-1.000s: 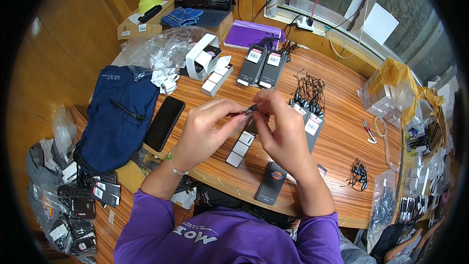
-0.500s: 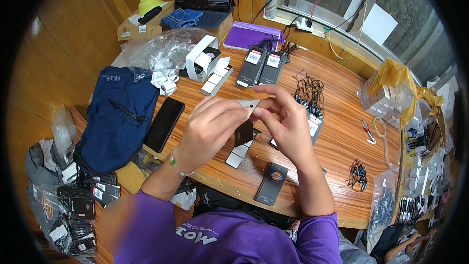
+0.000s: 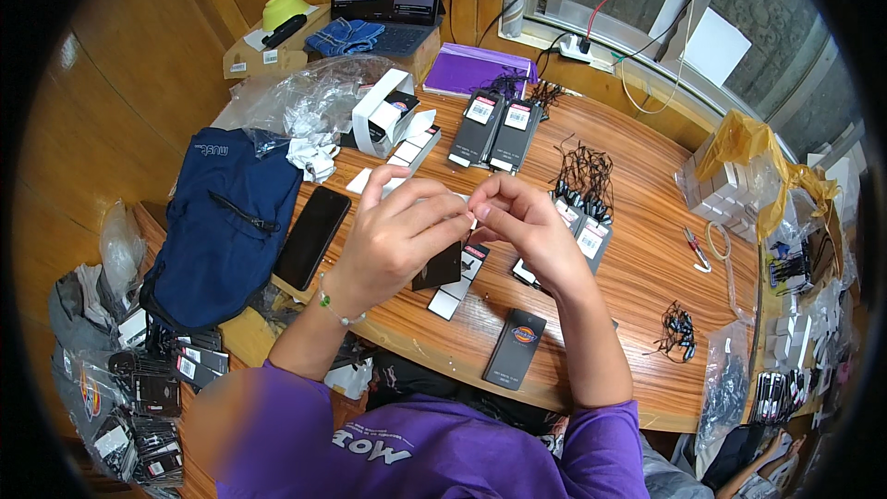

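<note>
My left hand [image 3: 393, 238] is closed on a black card tag [image 3: 440, 268], which hangs below its fingers. Thumb and fingertips of my right hand [image 3: 525, 222] are pinched against the left fingertips, on something small and pale that I cannot make out. A white paper piece [image 3: 360, 181] shows behind the left hand; whether that hand holds it I cannot tell. Beneath both hands lies a strip of white labels [image 3: 455, 291]. A dark tag with an oval emblem [image 3: 515, 349] lies near the table's front edge. Stacked tags with black cords [image 3: 591, 238] lie beyond my right wrist.
Two stacks of dark tags [image 3: 476, 129] stand farther back, beside an open white box [image 3: 374, 115]. On the left are a phone [image 3: 312, 236] and a navy bag [image 3: 222, 222]. A cord bundle [image 3: 676, 333], snips [image 3: 698, 249] and bagged boxes [image 3: 725, 189] lie right.
The pale folded piece between my hands is no longer seen there. The black card has shifted left and down with my left hand, and white paper now shows behind that hand.
</note>
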`<move>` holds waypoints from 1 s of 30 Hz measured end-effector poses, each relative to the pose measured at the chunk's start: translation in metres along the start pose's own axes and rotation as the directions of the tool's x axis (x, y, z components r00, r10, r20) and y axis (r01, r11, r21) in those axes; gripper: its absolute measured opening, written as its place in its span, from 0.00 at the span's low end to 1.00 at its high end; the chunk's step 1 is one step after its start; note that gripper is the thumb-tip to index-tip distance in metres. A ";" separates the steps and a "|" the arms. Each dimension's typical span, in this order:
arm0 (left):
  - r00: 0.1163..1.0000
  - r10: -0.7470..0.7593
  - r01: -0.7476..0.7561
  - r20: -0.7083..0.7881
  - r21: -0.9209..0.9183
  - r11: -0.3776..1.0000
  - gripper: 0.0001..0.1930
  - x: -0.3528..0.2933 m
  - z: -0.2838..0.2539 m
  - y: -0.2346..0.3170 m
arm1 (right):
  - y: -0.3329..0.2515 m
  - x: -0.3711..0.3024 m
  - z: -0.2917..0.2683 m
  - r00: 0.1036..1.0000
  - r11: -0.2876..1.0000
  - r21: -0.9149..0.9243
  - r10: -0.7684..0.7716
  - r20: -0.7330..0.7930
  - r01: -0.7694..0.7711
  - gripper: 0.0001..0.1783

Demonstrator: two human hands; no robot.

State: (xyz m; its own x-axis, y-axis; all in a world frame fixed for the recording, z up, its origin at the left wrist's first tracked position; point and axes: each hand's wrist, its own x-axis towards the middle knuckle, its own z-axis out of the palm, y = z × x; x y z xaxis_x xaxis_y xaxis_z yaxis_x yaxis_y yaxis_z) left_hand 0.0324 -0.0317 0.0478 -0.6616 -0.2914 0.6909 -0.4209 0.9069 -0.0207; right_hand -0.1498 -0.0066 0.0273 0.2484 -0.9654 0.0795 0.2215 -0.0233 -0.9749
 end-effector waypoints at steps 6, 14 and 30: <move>0.998 0.060 -0.060 0.014 -0.019 0.998 0.08 0.003 0.001 0.001 | 0.006 0.003 -0.009 0.998 0.932 -0.360 -0.028 0.048 0.043 0.05; 0.999 -0.008 0.001 -0.044 -0.175 0.985 0.08 0.001 0.002 -0.005 | -0.001 0.009 -0.016 0.886 0.915 -0.012 -0.394 -0.246 0.403 0.06; 0.944 -0.316 0.312 0.091 -0.554 0.772 0.12 0.005 0.027 0.012 | 0.000 0.006 -0.015 0.954 0.323 0.936 -0.295 -0.043 0.142 0.07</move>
State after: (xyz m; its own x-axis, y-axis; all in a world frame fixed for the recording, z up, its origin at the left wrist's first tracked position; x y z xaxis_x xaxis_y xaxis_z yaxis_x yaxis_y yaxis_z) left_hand 0.0071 -0.0304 0.0320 -0.5480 -0.5897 0.5933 -0.1879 0.7779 0.5996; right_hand -0.1622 -0.0160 0.0248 0.1306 -0.9258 0.3548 0.9893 0.0980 -0.1085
